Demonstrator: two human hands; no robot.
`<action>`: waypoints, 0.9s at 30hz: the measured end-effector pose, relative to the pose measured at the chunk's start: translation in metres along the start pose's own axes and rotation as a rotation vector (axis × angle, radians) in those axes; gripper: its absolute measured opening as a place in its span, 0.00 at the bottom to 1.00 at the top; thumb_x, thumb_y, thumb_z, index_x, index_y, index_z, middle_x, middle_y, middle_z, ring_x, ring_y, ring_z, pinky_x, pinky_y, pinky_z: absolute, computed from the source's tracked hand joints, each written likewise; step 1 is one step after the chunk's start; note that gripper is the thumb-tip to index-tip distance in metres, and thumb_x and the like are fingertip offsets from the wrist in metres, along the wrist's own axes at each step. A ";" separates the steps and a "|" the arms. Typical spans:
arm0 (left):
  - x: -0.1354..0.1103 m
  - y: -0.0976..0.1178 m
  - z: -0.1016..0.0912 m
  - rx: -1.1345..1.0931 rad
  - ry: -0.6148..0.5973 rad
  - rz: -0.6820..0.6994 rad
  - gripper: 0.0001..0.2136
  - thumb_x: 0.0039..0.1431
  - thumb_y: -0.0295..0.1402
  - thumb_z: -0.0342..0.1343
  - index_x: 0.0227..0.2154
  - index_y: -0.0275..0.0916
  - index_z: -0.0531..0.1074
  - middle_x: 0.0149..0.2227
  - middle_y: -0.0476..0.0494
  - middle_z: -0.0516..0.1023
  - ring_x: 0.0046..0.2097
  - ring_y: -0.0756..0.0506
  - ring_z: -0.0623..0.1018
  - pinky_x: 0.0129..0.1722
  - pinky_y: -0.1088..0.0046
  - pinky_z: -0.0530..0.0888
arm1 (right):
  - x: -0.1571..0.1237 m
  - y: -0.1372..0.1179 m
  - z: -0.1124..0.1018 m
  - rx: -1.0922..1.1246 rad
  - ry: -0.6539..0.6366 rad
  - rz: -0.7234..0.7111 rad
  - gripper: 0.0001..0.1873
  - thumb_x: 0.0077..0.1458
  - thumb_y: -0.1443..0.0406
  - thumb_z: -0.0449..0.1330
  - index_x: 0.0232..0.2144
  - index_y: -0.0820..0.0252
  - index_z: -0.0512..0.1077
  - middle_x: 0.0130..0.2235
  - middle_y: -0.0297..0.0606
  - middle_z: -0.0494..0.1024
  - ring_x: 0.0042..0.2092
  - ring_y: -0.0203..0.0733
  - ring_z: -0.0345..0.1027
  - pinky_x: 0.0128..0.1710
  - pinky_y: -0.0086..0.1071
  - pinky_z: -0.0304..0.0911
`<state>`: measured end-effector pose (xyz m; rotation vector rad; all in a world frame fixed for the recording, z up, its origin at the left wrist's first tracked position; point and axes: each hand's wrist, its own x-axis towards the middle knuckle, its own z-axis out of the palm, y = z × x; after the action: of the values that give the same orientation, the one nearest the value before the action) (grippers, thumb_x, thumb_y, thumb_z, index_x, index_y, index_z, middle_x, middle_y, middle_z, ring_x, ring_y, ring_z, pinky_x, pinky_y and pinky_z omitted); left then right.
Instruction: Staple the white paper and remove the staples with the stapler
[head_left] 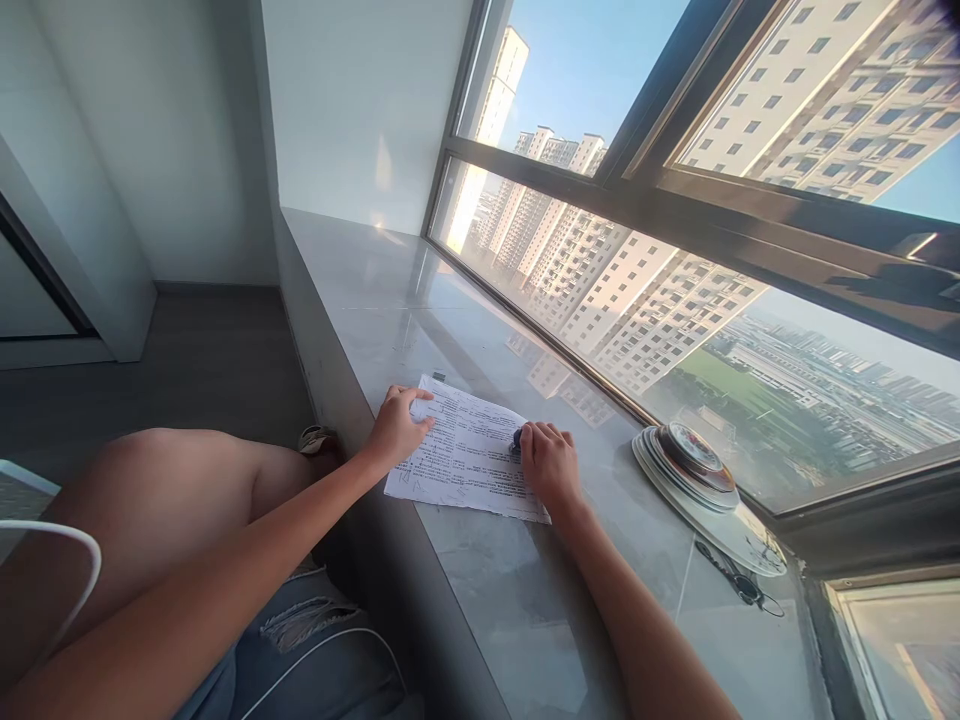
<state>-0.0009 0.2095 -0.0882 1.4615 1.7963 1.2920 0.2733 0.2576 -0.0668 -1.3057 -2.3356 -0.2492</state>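
Windowsill [487, 590] holds stacked discs [705, 492] near the printed paper [469, 450].

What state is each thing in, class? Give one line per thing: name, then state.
Printed sheet: spread out, text up
Left hand: open, on the sheet
Right hand: closed on a small dark object
Dark object: partly hidden
Dishes: stacked
Denim garment: torn, frayed

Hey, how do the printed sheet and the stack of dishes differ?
The printed sheet lies thin and flat; the stack of dishes rises in layers. The sheet is roughly rectangular, the dishes rounded. The left hand touches the sheet, not the dishes. Both rest on the ledge.
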 end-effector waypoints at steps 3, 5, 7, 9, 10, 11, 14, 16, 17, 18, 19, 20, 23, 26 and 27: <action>0.001 -0.002 0.001 0.002 0.003 0.002 0.15 0.59 0.31 0.62 0.50 0.42 0.76 0.56 0.38 0.70 0.54 0.39 0.75 0.48 0.66 0.76 | 0.000 -0.001 0.000 -0.012 -0.003 -0.003 0.22 0.74 0.61 0.42 0.29 0.56 0.66 0.30 0.37 0.74 0.36 0.43 0.66 0.42 0.37 0.51; 0.001 -0.002 0.001 0.010 -0.002 -0.008 0.16 0.59 0.32 0.62 0.50 0.42 0.76 0.55 0.37 0.69 0.51 0.40 0.76 0.45 0.66 0.76 | 0.000 -0.001 0.000 -0.020 -0.004 -0.008 0.22 0.74 0.60 0.42 0.29 0.56 0.66 0.30 0.37 0.74 0.36 0.43 0.66 0.42 0.37 0.51; 0.000 -0.001 0.001 0.013 -0.012 -0.020 0.16 0.59 0.32 0.62 0.50 0.42 0.75 0.55 0.37 0.69 0.46 0.41 0.77 0.41 0.66 0.76 | 0.000 -0.002 0.001 -0.030 -0.003 -0.012 0.22 0.74 0.60 0.42 0.29 0.56 0.66 0.30 0.37 0.74 0.36 0.43 0.65 0.42 0.38 0.51; 0.000 -0.001 0.001 0.013 -0.014 -0.022 0.16 0.59 0.32 0.62 0.51 0.42 0.75 0.56 0.37 0.69 0.43 0.43 0.77 0.39 0.67 0.76 | 0.000 -0.003 0.002 -0.035 0.004 -0.006 0.22 0.74 0.60 0.42 0.29 0.56 0.66 0.30 0.37 0.74 0.36 0.43 0.65 0.42 0.38 0.50; 0.000 -0.001 0.000 0.013 -0.014 -0.019 0.16 0.59 0.32 0.62 0.51 0.42 0.75 0.56 0.37 0.69 0.42 0.43 0.77 0.38 0.67 0.76 | -0.001 -0.003 0.002 -0.035 0.009 -0.003 0.22 0.74 0.60 0.42 0.29 0.56 0.66 0.30 0.37 0.74 0.36 0.43 0.65 0.42 0.38 0.50; 0.000 -0.001 0.000 0.013 -0.013 -0.017 0.16 0.59 0.32 0.62 0.51 0.42 0.75 0.56 0.37 0.69 0.42 0.44 0.77 0.38 0.67 0.76 | -0.001 -0.004 0.003 -0.037 0.014 -0.001 0.22 0.74 0.60 0.42 0.29 0.56 0.66 0.30 0.37 0.74 0.36 0.43 0.65 0.42 0.38 0.50; 0.001 -0.001 0.000 0.016 -0.020 -0.030 0.16 0.59 0.33 0.62 0.51 0.42 0.75 0.55 0.37 0.69 0.42 0.43 0.77 0.38 0.67 0.76 | -0.001 -0.006 0.004 -0.064 0.006 -0.004 0.23 0.74 0.60 0.42 0.28 0.56 0.65 0.30 0.37 0.74 0.36 0.43 0.64 0.42 0.39 0.49; 0.002 -0.002 -0.001 0.021 -0.027 -0.040 0.16 0.59 0.33 0.62 0.51 0.42 0.75 0.55 0.37 0.69 0.43 0.43 0.77 0.38 0.67 0.76 | -0.002 -0.009 0.005 -0.116 -0.008 -0.007 0.22 0.74 0.61 0.42 0.28 0.56 0.66 0.31 0.38 0.74 0.37 0.44 0.64 0.42 0.40 0.49; 0.002 -0.002 -0.001 0.024 -0.029 -0.038 0.17 0.59 0.33 0.62 0.51 0.42 0.75 0.55 0.37 0.69 0.44 0.42 0.77 0.39 0.67 0.76 | -0.002 -0.011 0.006 -0.146 -0.011 -0.010 0.22 0.74 0.61 0.43 0.29 0.56 0.67 0.32 0.39 0.74 0.37 0.45 0.64 0.42 0.41 0.49; 0.003 -0.003 -0.001 0.026 -0.029 -0.031 0.17 0.59 0.33 0.62 0.51 0.42 0.75 0.55 0.37 0.69 0.46 0.41 0.77 0.40 0.67 0.76 | -0.002 -0.014 0.007 -0.175 -0.010 -0.013 0.21 0.74 0.61 0.43 0.30 0.56 0.67 0.33 0.40 0.75 0.38 0.46 0.64 0.42 0.41 0.49; 0.003 -0.004 -0.001 0.029 -0.029 -0.019 0.17 0.58 0.33 0.62 0.51 0.42 0.75 0.55 0.37 0.69 0.47 0.41 0.77 0.41 0.67 0.76 | -0.003 -0.016 0.009 -0.199 -0.005 -0.016 0.20 0.73 0.61 0.44 0.31 0.56 0.68 0.34 0.41 0.75 0.39 0.47 0.64 0.43 0.42 0.50; 0.003 -0.004 -0.001 0.034 -0.028 -0.004 0.17 0.58 0.33 0.62 0.51 0.41 0.75 0.55 0.37 0.69 0.47 0.41 0.76 0.42 0.67 0.76 | -0.003 -0.018 0.011 -0.217 0.003 -0.017 0.19 0.73 0.61 0.45 0.31 0.56 0.69 0.35 0.43 0.75 0.40 0.48 0.64 0.44 0.43 0.50; 0.004 -0.006 -0.001 0.059 -0.029 0.024 0.17 0.58 0.33 0.62 0.51 0.41 0.75 0.53 0.37 0.69 0.47 0.41 0.77 0.43 0.67 0.76 | -0.002 -0.019 0.013 -0.197 0.015 -0.005 0.20 0.73 0.61 0.44 0.31 0.57 0.70 0.37 0.45 0.75 0.42 0.50 0.64 0.47 0.45 0.52; 0.006 -0.007 0.000 0.088 -0.032 0.020 0.16 0.59 0.33 0.61 0.51 0.41 0.75 0.54 0.37 0.69 0.47 0.41 0.77 0.43 0.66 0.76 | 0.001 -0.002 0.008 0.008 -0.009 0.024 0.22 0.74 0.59 0.40 0.38 0.55 0.72 0.39 0.42 0.76 0.44 0.48 0.66 0.47 0.43 0.56; 0.007 -0.008 0.000 0.097 -0.030 0.020 0.16 0.59 0.33 0.61 0.51 0.41 0.75 0.54 0.37 0.69 0.48 0.40 0.77 0.43 0.66 0.76 | 0.002 0.008 0.005 0.100 -0.024 0.019 0.21 0.74 0.58 0.40 0.42 0.54 0.72 0.42 0.41 0.76 0.45 0.48 0.67 0.47 0.42 0.58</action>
<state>-0.0067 0.2161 -0.0938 1.5463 1.8521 1.2016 0.2777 0.2648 -0.0708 -1.2886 -2.3221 -0.1093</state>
